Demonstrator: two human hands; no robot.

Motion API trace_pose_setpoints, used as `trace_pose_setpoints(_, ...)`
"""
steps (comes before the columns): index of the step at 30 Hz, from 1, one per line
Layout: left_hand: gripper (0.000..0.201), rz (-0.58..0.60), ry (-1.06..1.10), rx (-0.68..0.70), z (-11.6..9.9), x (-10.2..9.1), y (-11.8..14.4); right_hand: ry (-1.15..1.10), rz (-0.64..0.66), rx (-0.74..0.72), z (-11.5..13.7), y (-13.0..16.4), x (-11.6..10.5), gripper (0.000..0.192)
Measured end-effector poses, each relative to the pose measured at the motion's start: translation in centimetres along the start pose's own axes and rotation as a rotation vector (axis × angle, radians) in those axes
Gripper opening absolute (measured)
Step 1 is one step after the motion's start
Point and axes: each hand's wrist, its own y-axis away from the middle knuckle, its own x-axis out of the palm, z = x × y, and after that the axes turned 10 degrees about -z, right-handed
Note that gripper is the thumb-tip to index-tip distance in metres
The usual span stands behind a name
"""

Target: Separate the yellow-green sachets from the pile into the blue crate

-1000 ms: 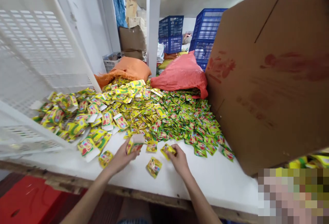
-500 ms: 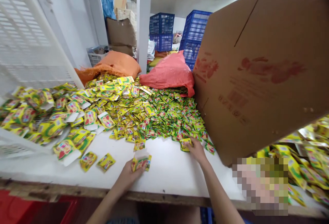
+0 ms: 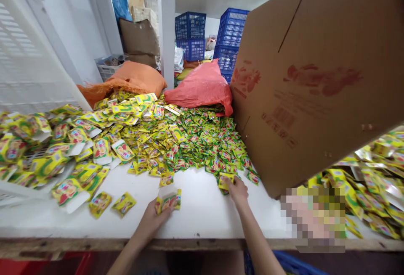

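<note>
My left hand (image 3: 154, 218) is closed round a small yellow carton (image 3: 166, 202) with a fruit picture. The carton's white flap stands up on the far side. My right hand (image 3: 238, 191) pinches a small yellow sachet (image 3: 225, 181) at the near edge of a heap of green and yellow sachets (image 3: 208, 140). A single sachet (image 3: 166, 179) lies just beyond the carton. Two more loose sachets, one left (image 3: 100, 204) and one right (image 3: 124, 204), rest on the white tabletop (image 3: 202, 214) left of my left hand.
Yellow cartons (image 3: 67, 191) are piled at the left, spilling from a white crate (image 3: 38, 69). An orange sack (image 3: 139, 77) and a red sack (image 3: 202, 83) lie behind the heap. A large cardboard box (image 3: 303, 111) leans at the right, with more packs (image 3: 362, 199) beyond it.
The view has swung slightly right, so things sit further left. My right hand has drawn slightly nearer me at the heap's edge. The left hand still holds the carton.
</note>
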Motion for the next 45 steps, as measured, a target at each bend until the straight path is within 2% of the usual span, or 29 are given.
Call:
trace_pose_setpoints(2,0.044,0.002,-0.011,0.018,-0.2,-0.1,0.3,0.03,0.005,-0.002,1.4,0.4,1.3,0.029)
trace_pose_setpoints(4,0.042,0.012,-0.012,0.033,-0.6,-0.4,0.6,0.026,0.029,-0.025,2.8,0.8,1.5,0.029)
trace_pose_setpoints(8,0.037,0.078,0.008,0.03,-1.4,-0.5,1.0,-0.061,0.144,-0.137,4.4,2.3,-1.4,0.031)
trace_pose_setpoints(11,0.033,0.169,0.076,0.043,-1.4,0.2,0.9,-0.096,0.279,-0.28,4.0,4.3,-3.9,0.028)
trace_pose_setpoints(13,0.032,0.222,0.156,0.017,-1.1,1.3,0.8,-0.062,0.35,-0.334,3.1,5.7,-4.8,0.033)
trace_pose_setpoints(16,0.034,0.278,0.254,-0.071,-0.7,3.0,0.6,0.017,0.441,-0.304,1.7,6.9,-5.1,0.028)
trace_pose_setpoints(19,0.036,0.334,0.273,-0.129,-0.7,4.1,0.6,-0.124,0.512,-0.232,2.4,6.6,-5.2,0.016)
trace_pose_setpoints(23,0.039,0.399,0.268,-0.15,-1.2,4.2,0.8,-0.488,0.479,-0.147,6.8,6.0,-4.6,0.029)
trace_pose_setpoints(26,0.044,0.358,0.307,-0.141,-1.6,4.1,1.0,-0.585,0.467,-0.148,9.3,7.0,-3.3,0.029)
trace_pose_setpoints(30,0.049,0.257,0.341,-0.065,-2.1,4.2,1.1,-0.633,0.515,-0.108,9.5,10.1,-1.3,0.032)
trace_pose_setpoints(33,0.052,0.208,0.339,-0.041,-2.5,4.3,1.1,-0.63,0.447,-0.024,8.8,12.3,-0.4,0.04)
trace_pose_setpoints(35,0.052,0.189,0.327,-0.043,-2.6,4.2,1.2,-0.579,0.433,-0.004,8.7,13.0,-0.4,0.037)
trace_pose_setpoints(39,0.043,0.216,0.3,-0.055,-2.1,4.2,1.2,-0.495,0.477,-0.054,9.5,12.3,-1.2,0.023)
trace_pose_setpoints(42,0.038,0.269,0.256,-0.079,-1.3,4.3,1.1,-0.592,0.383,-0.09,11.1,10.7,-1.8,0.019)
trace_pose_setpoints(45,0.036,0.331,0.249,-0.075,-0.8,4.3,1.1,-0.58,0.414,-0.221,12.5,9.5,-1.7,0.013)
